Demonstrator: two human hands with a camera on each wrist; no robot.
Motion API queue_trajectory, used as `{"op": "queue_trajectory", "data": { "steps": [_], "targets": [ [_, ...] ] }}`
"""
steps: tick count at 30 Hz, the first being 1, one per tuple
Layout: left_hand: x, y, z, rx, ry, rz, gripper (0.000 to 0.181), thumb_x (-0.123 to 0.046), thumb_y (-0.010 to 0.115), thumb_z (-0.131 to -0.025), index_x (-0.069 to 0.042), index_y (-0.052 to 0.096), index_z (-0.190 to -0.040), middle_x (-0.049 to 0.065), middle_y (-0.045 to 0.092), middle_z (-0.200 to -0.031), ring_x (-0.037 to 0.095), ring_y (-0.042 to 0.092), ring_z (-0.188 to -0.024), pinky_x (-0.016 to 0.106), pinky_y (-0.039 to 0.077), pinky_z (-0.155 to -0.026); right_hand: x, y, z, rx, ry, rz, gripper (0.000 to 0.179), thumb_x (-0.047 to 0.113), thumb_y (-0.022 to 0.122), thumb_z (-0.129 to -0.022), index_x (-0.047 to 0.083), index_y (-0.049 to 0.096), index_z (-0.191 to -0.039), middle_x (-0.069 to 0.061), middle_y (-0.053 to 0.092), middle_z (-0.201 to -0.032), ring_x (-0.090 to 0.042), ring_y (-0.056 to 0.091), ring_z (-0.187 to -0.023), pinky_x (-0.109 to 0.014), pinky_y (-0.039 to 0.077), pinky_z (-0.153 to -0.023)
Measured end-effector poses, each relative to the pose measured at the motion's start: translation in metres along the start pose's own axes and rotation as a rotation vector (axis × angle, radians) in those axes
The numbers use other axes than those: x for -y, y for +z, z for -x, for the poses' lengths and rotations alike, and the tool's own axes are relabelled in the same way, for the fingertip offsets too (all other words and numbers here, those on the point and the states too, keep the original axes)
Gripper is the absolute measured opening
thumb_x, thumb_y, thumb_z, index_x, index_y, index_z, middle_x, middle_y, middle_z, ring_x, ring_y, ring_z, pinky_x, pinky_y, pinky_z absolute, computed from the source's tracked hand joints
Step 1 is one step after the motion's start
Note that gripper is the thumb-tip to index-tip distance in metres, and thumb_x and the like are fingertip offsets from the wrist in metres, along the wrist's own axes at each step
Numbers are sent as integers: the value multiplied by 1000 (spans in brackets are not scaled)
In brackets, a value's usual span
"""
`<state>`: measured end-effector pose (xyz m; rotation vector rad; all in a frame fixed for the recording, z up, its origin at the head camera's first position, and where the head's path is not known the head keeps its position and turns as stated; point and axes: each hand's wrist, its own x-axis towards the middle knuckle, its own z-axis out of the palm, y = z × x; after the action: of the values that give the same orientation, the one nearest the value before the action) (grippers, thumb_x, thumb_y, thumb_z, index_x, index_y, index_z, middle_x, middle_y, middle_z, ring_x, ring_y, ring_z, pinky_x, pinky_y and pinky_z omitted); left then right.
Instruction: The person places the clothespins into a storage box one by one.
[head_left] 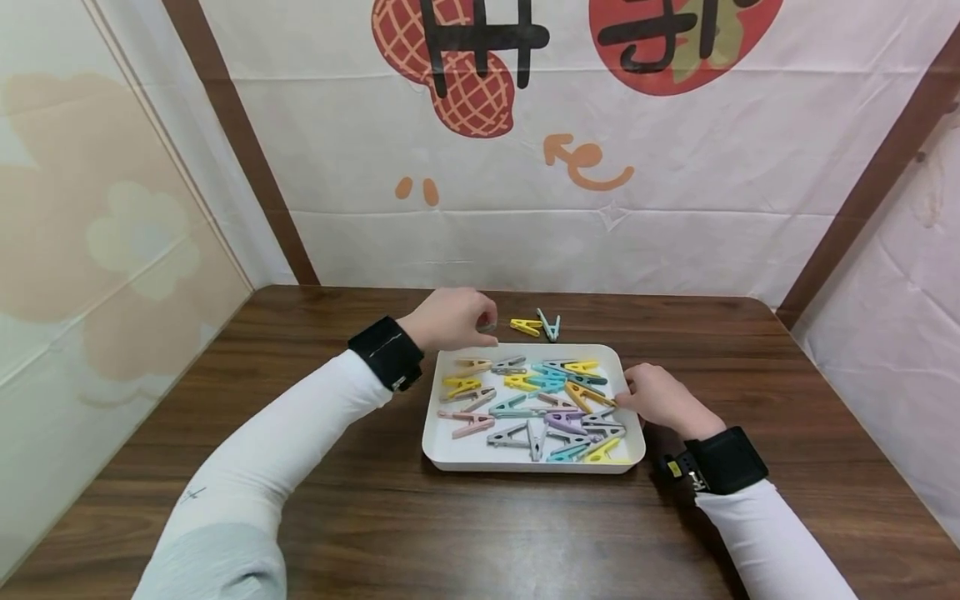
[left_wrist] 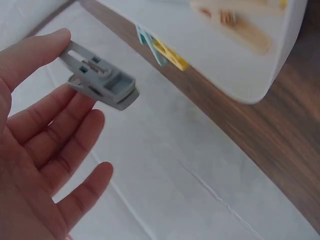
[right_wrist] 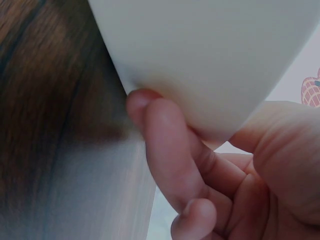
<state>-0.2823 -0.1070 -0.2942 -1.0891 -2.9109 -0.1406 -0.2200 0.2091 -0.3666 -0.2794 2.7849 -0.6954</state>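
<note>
My left hand (head_left: 454, 320) is over the far left corner of the white tray (head_left: 491, 467). Between its thumb and index finger it pinches a grey clothespin (left_wrist: 102, 77); the other fingers are spread apart. My right hand (head_left: 663, 400) grips the tray's right side, with fingers against the outer wall in the right wrist view and the thumb at the rim. Many clothespins lie jumbled in the tray, among them a pink clothespin (head_left: 472, 423), a purple clothespin (head_left: 564, 422) and an orange clothespin (head_left: 585, 395).
Behind the tray, on the brown wooden table (head_left: 360, 525), lie a yellow clothespin (head_left: 525, 326) and a light blue clothespin (head_left: 550, 326). A printed white cloth (head_left: 480, 242) hangs behind the far table edge, with more cloth at both sides.
</note>
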Motion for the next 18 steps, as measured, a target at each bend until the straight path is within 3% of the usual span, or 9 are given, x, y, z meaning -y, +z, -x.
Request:
{"op": "queue_trajectory", "data": {
  "steps": [8,18],
  "targets": [
    [-23,7,42,50,49,51,26,-38,76,-84,-15,67,-93,-7,56,-76,11,49,-70,27,40,-60,0,0,-1,3,-1,7,35,11,61,-91,-13,58,-117,-7,62,-78,-14,55,-53,-29,42,-50],
    [-39,25,72,104,61,112,25,-40,75,-83,-16,67,-85,-9,50,-66,8,45,-63,25,34,-53,0,-1,0,10,-3,-12,35,11,60,-93,-13,57,-118,-8,63,-81,-14,56,-56,-30,44,-51]
  ]
}}
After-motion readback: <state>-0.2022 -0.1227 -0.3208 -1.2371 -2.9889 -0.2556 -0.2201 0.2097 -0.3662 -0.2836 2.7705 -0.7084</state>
